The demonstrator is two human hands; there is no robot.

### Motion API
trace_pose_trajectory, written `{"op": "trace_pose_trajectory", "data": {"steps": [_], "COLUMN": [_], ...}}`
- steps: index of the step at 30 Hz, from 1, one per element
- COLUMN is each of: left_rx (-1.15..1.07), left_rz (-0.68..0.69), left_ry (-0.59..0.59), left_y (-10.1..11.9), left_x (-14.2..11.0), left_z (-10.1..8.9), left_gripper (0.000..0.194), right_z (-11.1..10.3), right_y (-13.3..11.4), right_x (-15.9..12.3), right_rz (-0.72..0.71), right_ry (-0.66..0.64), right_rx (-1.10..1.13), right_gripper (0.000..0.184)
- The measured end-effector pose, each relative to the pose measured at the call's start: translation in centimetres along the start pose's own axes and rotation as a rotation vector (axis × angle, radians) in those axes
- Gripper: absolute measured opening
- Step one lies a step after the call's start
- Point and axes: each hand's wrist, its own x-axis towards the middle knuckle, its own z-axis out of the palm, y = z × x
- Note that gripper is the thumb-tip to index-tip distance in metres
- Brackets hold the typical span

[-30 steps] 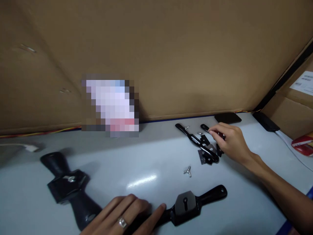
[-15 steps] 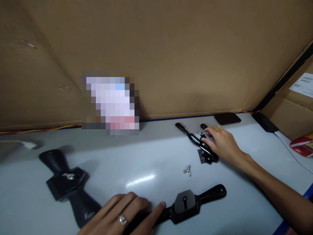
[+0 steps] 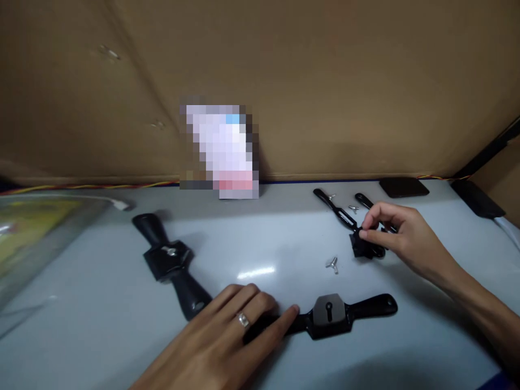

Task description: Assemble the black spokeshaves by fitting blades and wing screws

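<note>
My left hand (image 3: 227,330), wearing a ring, lies over the left handle of a black spokeshave (image 3: 371,307), its fingers closed around the handle. A grey blade with a keyhole slot sits on that tool's middle. My right hand (image 3: 400,230) pinches a small black plate (image 3: 361,245) between thumb and fingertips, just above other black parts. Beside it lies a bare spokeshave body (image 3: 327,199), and a second black handle (image 3: 363,200) shows partly behind my fingers. A silver wing screw (image 3: 333,265) rests between my hands; two more lie near the bare bodies.
A spokeshave (image 3: 156,230) with a wing screw on its middle lies at the left. Beyond are a white cable plug (image 3: 119,205), a blurred-out upright item (image 3: 227,146), a dark flat object (image 3: 404,187) and a black power strip-like block (image 3: 477,199). Cardboard (image 3: 325,81) walls the back.
My right hand has closed on the black plate and lifted it slightly toward me. My left hand stays on the spokeshave handle. The view has swung left, bringing a yellow plastic packet into sight.
</note>
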Motion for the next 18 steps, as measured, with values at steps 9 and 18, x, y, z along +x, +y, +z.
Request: {"op": "trace_pose_trajectory", "data": {"steps": [9, 18], "left_rx": [0.055, 0.069], "left_rz": [0.079, 0.095], "left_ry": [-0.077, -0.082], "left_y": [-0.3, -0.2], "left_x": [0.4, 0.6], "left_z": [-0.7, -0.8], "left_gripper": [0.046, 0.045], "right_z": [4.5, 5.4], "right_y": [-2.3, -2.5], "right_x": [-4.3, -5.2], "right_rz": [-0.163, -0.326], "right_ry": [-0.190, -0.205], "right_rx": [0.103, 0.038], "right_gripper": [0.018, 0.020]}}
